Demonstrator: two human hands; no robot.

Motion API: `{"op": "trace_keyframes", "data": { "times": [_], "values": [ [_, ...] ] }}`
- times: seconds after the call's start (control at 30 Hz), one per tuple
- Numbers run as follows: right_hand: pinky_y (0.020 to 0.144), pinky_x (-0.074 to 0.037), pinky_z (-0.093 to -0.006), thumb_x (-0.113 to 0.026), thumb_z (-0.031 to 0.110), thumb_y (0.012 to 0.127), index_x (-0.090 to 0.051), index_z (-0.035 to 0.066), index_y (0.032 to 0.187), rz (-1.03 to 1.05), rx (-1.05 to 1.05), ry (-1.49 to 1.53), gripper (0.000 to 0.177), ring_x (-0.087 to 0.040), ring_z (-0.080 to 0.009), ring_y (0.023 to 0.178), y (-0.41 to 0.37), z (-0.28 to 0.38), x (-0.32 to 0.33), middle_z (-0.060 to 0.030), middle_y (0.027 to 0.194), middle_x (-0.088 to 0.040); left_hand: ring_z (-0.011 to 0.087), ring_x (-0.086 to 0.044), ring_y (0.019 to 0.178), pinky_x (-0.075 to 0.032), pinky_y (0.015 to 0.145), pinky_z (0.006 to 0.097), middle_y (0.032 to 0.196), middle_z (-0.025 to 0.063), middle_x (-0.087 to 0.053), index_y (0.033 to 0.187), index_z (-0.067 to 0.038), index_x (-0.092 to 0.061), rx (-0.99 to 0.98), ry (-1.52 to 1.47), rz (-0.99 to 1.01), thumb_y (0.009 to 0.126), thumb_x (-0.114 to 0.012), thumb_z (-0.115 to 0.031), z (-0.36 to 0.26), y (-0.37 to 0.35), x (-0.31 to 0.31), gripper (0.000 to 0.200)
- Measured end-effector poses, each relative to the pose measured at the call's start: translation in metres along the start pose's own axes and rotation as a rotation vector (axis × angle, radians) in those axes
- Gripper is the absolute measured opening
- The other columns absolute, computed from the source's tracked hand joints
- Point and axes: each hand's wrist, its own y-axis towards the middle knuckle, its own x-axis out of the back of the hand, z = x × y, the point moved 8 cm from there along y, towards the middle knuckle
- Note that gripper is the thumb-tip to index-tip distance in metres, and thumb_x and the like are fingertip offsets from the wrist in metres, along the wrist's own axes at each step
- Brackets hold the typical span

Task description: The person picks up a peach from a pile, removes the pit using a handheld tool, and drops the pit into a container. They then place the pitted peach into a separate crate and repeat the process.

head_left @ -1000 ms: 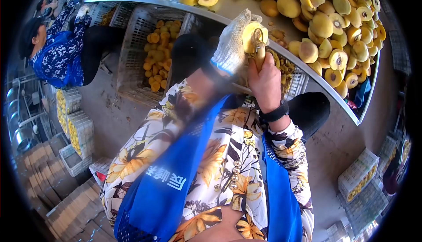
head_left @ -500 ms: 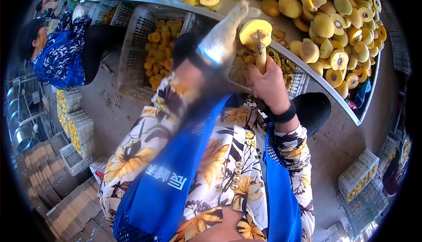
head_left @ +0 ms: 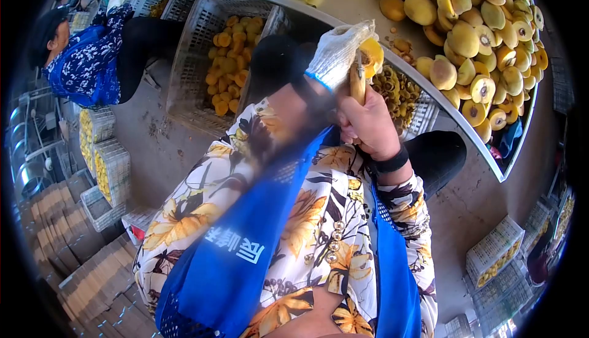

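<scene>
My left hand [head_left: 338, 52], in a white knit glove, curls its fingers over the far side of a yellow peach half [head_left: 372, 57]. In my bare right hand [head_left: 372, 124] is a pitting knife [head_left: 357, 84] with a wooden handle, gripped in a fist. Its thin metal end points up against the cut face of the peach half. The glove hides part of the fruit, and the exact depth of the metal tip cannot be made out. Below and beyond the right hand sits a crate of dark peach pits and scraps [head_left: 396, 95].
Many halved peaches [head_left: 463, 37] are piled on the metal-edged table [head_left: 451, 106]. A grey crate [head_left: 175, 86] of pitted halves [head_left: 232, 55] stands at the left on the floor. A co-worker in blue [head_left: 86, 65] sits farther left. Stacked crates [head_left: 496, 249] stand at right.
My gloved left hand has come down and bent round the peach half, which has turned more edge-on. The right hand with the knife sits slightly lower. The whole view has shifted a little.
</scene>
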Motion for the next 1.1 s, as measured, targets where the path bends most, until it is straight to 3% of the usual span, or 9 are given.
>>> {"op": "trace_keyframes", "data": {
  "times": [0.3, 0.37, 0.43, 0.47, 0.53, 0.57, 0.63, 0.7, 1.1],
  "values": [
    [0.028, -0.024, -0.0202, -0.048, 0.006, 0.085, -0.047, 0.001, 0.094, 0.544, 0.099, 0.446, 0.010, -0.028, -0.0058, 0.031, -0.001, 0.001, -0.013, -0.0010, 0.050, -0.038, 0.0197, -0.059, 0.090, -0.050, 0.076, 0.0307, 0.101, 0.0092, -0.060, 0.110, -0.007, -0.051, 0.161, -0.407, 0.284, 0.092, -0.043, -0.035, -0.011, -0.001, 0.010, 0.034],
    [0.029, -0.026, -0.0199, -0.050, 0.008, 0.085, -0.047, 0.002, 0.093, 0.523, 0.090, 0.491, 0.011, -0.028, -0.0055, 0.032, -0.002, -0.002, 0.004, -0.0016, 0.049, -0.038, 0.0200, -0.061, 0.074, -0.050, 0.064, 0.0285, 0.083, 0.0091, -0.061, 0.088, -0.005, -0.055, -0.100, -0.235, -0.013, 0.090, -0.048, -0.032, -0.068, -0.018, 0.051, 0.028],
    [0.031, -0.030, -0.0201, -0.054, 0.010, 0.084, -0.052, 0.001, 0.096, 0.316, 0.041, 0.008, 0.015, -0.040, -0.0069, 0.036, 0.006, -0.017, 0.037, -0.0020, 0.053, -0.047, 0.0230, -0.062, 0.082, -0.050, 0.071, 0.0309, 0.093, 0.0126, -0.062, 0.105, -0.005, -0.058, -0.812, 1.374, -0.299, 0.082, -0.057, -0.018, -0.144, -0.038, 0.092, 0.027],
    [0.037, -0.035, -0.0213, -0.053, 0.008, 0.084, -0.056, 0.002, 0.094, 0.143, 0.200, -0.661, 0.012, -0.049, -0.0086, 0.045, 0.012, -0.018, 0.047, -0.0009, 0.058, -0.052, 0.0256, -0.061, 0.081, -0.049, 0.073, 0.0334, 0.098, 0.0105, -0.061, 0.104, -0.009, -0.061, -0.266, 0.968, -0.530, 0.080, -0.059, -0.014, -0.135, -0.017, 0.158, 0.025],
    [0.059, -0.049, -0.0330, -0.057, 0.015, 0.080, -0.058, 0.007, 0.108, -0.025, 0.443, -1.189, 0.029, -0.060, -0.0234, 0.063, 0.017, -0.030, 0.061, -0.0137, 0.074, -0.063, 0.0301, -0.059, 0.076, -0.048, 0.073, 0.0382, 0.087, 0.0143, -0.063, 0.101, -0.014, -0.064, -0.867, 1.852, -0.447, 0.079, -0.059, -0.042, -0.168, -0.033, 0.117, 0.036],
    [0.059, -0.047, -0.0416, -0.056, 0.021, 0.077, -0.061, 0.005, 0.075, -0.085, 0.472, -1.157, 0.016, -0.057, -0.0314, 0.061, 0.028, -0.046, 0.069, -0.0157, 0.067, -0.058, 0.0322, -0.060, 0.073, -0.048, 0.069, 0.0411, 0.079, 0.0155, -0.063, 0.101, -0.014, -0.064, -0.532, 1.714, -0.652, 0.077, -0.057, -0.050, -0.161, -0.005, 0.152, 0.044],
    [0.061, -0.049, -0.0360, -0.057, 0.025, 0.080, -0.062, 0.008, 0.096, 0.162, 0.467, -1.264, 0.024, -0.061, -0.0275, 0.068, 0.056, -0.076, 0.056, -0.0156, 0.077, -0.063, 0.0339, -0.061, 0.076, -0.047, 0.066, 0.0433, 0.085, 0.0168, -0.064, 0.104, -0.009, -0.062, -0.239, 1.808, -0.443, 0.079, -0.055, -0.048, -0.154, 0.020, 0.108, 0.046],
    [0.063, -0.047, -0.0410, -0.060, 0.026, 0.075, -0.059, 0.001, 0.076, -0.039, 0.138, -0.858, 0.025, -0.060, -0.0314, 0.065, 0.035, -0.032, 0.041, -0.0183, 0.072, -0.061, 0.0324, -0.061, 0.069, -0.047, 0.060, 0.0434, 0.073, 0.0151, -0.063, 0.090, -0.015, -0.061, -0.325, 1.997, -0.273, 0.074, -0.058, -0.052, -0.132, 0.043, 0.063, 0.040],
    [0.059, -0.048, -0.0408, -0.063, 0.026, 0.076, -0.055, -0.001, 0.088, -0.304, 0.428, -0.860, 0.030, -0.061, -0.0356, 0.067, -0.006, 0.033, 0.046, -0.0238, 0.071, -0.059, 0.0286, -0.062, 0.077, -0.050, 0.071, 0.0374, 0.081, 0.0099, -0.065, 0.088, -0.017, -0.067, -0.383, 1.757, -0.093, 0.063, -0.067, -0.033, -0.076, 0.113, 0.053, 0.030]
  ]
}}
